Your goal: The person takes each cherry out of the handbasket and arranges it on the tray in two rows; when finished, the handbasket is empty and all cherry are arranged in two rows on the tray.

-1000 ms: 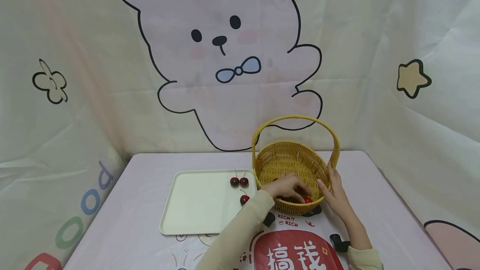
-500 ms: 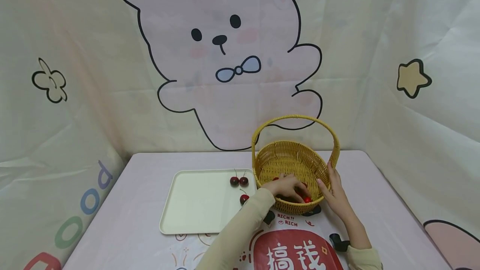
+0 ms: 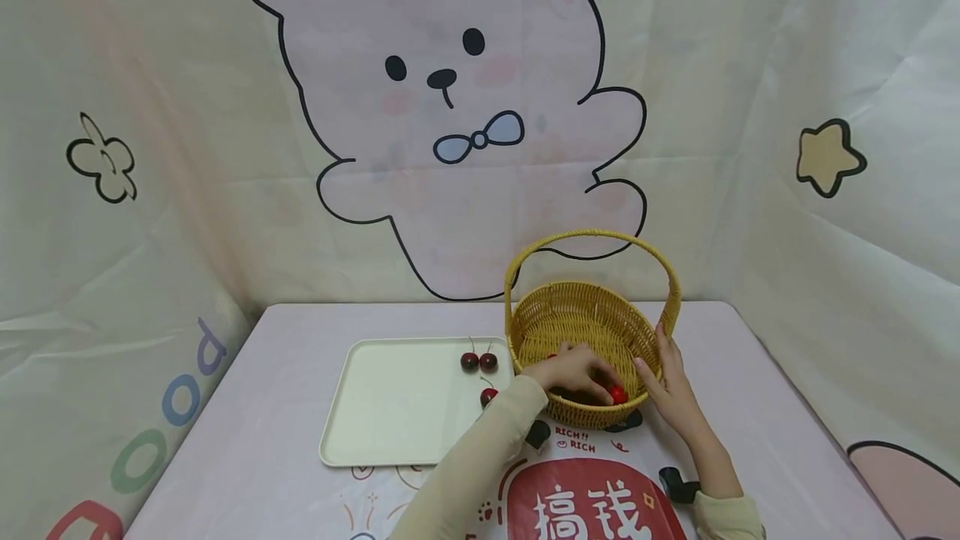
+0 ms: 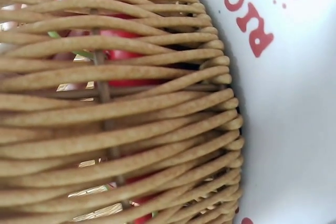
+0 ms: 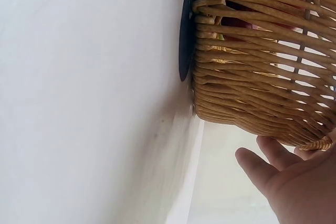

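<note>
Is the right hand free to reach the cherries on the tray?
Probably not directly: the right hand rests against the basket, which, with the left arm, lies between it and the cherries on the tray.

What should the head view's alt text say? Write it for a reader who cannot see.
A person's left hand reaches into a wicker basket of red fruit while the right hand rests against its side. Left of it, a cream tray holds three cherries.
</note>
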The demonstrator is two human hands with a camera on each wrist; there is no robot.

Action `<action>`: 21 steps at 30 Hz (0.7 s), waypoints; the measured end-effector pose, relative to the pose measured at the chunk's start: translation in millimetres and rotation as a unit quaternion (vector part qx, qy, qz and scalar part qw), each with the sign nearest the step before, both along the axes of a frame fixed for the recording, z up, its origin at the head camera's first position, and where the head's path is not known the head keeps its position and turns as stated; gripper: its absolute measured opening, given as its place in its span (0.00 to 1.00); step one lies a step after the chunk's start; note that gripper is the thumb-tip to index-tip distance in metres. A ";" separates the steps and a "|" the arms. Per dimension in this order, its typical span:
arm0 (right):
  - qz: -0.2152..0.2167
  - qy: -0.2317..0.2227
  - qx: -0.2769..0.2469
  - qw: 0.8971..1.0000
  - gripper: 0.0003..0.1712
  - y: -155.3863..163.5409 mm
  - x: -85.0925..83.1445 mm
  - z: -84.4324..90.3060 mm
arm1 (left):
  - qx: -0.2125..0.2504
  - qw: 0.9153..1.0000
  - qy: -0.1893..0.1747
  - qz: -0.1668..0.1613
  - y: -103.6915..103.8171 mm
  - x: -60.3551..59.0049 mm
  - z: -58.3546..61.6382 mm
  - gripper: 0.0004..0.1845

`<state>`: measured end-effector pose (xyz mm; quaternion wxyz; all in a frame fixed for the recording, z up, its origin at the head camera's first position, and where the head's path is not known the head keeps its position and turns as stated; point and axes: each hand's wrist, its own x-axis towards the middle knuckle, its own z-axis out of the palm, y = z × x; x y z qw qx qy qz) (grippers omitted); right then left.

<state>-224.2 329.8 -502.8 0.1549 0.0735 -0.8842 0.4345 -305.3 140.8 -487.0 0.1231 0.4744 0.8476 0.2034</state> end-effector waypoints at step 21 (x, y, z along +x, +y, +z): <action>0.002 0.007 0.001 1.000 0.42 0.9 -0.2 -1.0 | 0.115 0.989 -0.001 0.091 -21.8 15.1 16.6 0.16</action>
